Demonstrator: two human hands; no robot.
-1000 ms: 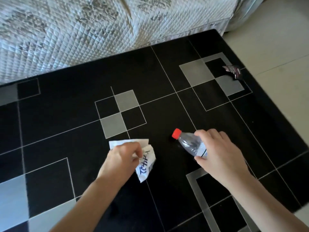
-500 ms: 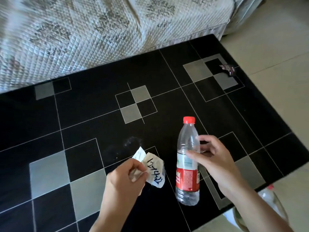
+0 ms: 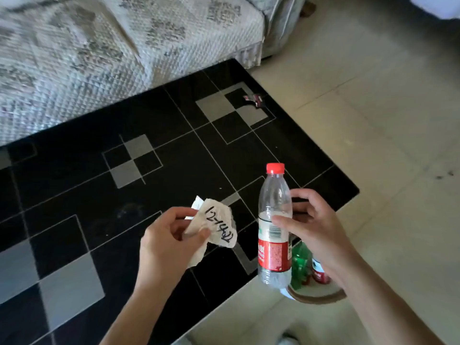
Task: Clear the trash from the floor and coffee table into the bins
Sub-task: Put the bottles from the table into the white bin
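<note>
Clear plastic bottle (image 3: 274, 227), red-capped, long axis upright, gripped in right hand (image 3: 315, 227) directly above bin (image 3: 317, 296) beside tabletop (image 3: 174, 158) edge; left hand (image 3: 169, 245) clutching crumpled paper (image 3: 216, 224), farther from bin.

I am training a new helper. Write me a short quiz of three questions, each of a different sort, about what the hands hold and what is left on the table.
1. True or false: the left hand holds a crumpled paper with handwriting.
2. The bottle in the right hand is: A) lying flat, B) upright with red cap on, C) uncapped.
3. Fill in: one small torn wrapper lies near the table's far ______ corner.

Key: 1 true; 2 B; 3 right.
</note>
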